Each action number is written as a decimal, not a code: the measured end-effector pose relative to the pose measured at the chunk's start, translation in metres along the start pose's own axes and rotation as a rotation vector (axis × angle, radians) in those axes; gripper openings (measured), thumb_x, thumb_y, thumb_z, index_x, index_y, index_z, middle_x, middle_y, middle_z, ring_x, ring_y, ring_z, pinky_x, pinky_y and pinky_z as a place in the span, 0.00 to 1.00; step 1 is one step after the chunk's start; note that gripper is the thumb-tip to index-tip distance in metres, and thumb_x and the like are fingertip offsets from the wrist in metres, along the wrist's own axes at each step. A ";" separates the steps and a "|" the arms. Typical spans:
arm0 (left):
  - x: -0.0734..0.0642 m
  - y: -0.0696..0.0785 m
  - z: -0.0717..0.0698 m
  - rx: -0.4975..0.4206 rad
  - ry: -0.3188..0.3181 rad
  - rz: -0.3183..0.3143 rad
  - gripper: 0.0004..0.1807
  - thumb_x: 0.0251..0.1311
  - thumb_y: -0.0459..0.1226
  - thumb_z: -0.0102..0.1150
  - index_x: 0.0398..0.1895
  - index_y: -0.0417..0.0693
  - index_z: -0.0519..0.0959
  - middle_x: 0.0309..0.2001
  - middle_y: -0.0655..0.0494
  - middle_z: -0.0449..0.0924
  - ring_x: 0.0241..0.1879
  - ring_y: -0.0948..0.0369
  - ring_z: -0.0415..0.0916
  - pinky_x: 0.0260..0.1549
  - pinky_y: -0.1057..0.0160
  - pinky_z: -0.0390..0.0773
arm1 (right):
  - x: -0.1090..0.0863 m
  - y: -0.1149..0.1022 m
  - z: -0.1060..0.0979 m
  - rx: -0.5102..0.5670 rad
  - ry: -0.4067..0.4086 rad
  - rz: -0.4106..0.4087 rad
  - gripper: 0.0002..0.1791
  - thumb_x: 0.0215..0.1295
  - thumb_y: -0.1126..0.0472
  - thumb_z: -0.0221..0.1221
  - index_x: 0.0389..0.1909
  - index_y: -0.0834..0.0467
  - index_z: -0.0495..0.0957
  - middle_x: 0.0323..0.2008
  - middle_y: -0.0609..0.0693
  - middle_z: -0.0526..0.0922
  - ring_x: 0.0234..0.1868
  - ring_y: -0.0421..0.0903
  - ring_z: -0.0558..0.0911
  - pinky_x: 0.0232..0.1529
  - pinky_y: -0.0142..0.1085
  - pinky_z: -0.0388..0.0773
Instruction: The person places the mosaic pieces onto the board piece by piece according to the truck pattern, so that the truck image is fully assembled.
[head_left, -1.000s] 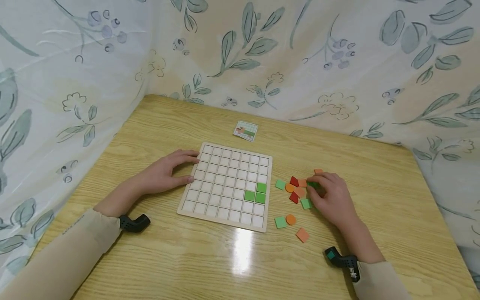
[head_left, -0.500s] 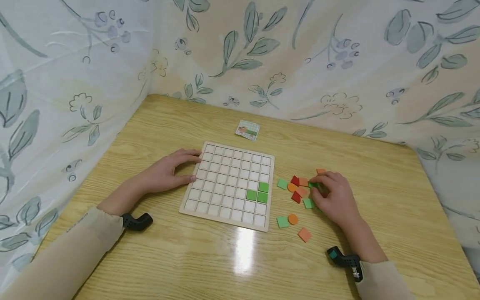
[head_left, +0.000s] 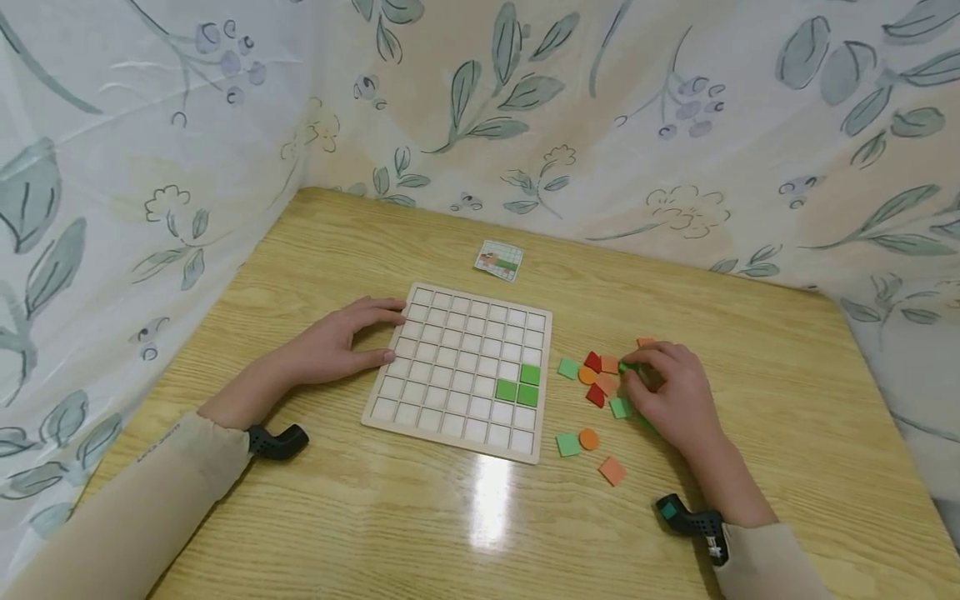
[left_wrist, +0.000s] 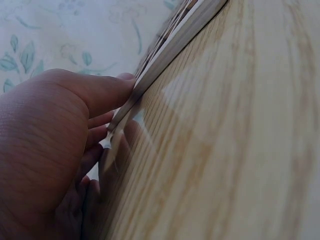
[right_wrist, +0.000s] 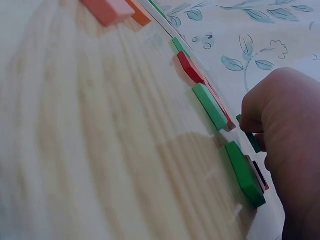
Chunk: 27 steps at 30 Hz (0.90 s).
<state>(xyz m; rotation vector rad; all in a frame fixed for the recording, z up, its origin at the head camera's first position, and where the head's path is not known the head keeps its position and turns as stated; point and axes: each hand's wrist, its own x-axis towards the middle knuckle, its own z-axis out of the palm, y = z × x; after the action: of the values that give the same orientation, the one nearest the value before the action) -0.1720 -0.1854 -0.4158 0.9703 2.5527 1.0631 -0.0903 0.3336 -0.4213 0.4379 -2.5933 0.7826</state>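
A pale wooden grid board (head_left: 450, 342) lies on the table, with three green square tiles (head_left: 527, 395) set in cells near its right edge. My left hand (head_left: 330, 346) rests at the board's left edge, thumb and fingers spread along it; the left wrist view has the thumb (left_wrist: 107, 95) against the board's side. To the right of the board, my right hand (head_left: 675, 392) pinches a green tile (right_wrist: 253, 141) between thumb and fingers, over a loose pile. Another green tile (right_wrist: 245, 175) lies on the table below that hand, mostly hidden in the head view.
Red tiles (head_left: 596, 395), orange discs (head_left: 588, 439), orange squares (head_left: 612, 471) and light green squares (head_left: 567, 444) lie scattered between board and right hand. A small picture card (head_left: 498, 260) lies behind the board. Patterned cloth (head_left: 480, 108) hangs at the table's back.
The whole view has shifted slightly, moving the scene a little to the right. Both hands keep their places, the right one still at the green tile.
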 end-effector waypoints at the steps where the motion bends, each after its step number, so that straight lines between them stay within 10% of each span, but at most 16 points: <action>1: 0.000 0.000 0.000 -0.002 0.002 -0.001 0.31 0.75 0.46 0.71 0.76 0.49 0.76 0.84 0.52 0.63 0.84 0.46 0.55 0.79 0.35 0.60 | 0.001 -0.001 0.000 0.005 0.007 -0.006 0.07 0.59 0.71 0.71 0.38 0.61 0.91 0.44 0.58 0.89 0.48 0.59 0.81 0.50 0.51 0.74; 27: 0.000 0.000 0.003 -0.003 0.018 0.004 0.30 0.74 0.45 0.72 0.75 0.49 0.78 0.83 0.53 0.64 0.84 0.46 0.56 0.78 0.35 0.60 | 0.019 -0.053 0.046 0.139 -0.008 -0.246 0.05 0.61 0.69 0.72 0.39 0.61 0.90 0.43 0.56 0.88 0.45 0.58 0.81 0.50 0.51 0.75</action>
<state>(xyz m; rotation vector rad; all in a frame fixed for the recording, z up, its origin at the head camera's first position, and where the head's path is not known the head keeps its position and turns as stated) -0.1711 -0.1838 -0.4180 0.9698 2.5640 1.0808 -0.0986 0.2616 -0.4232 0.7856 -2.4382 0.8768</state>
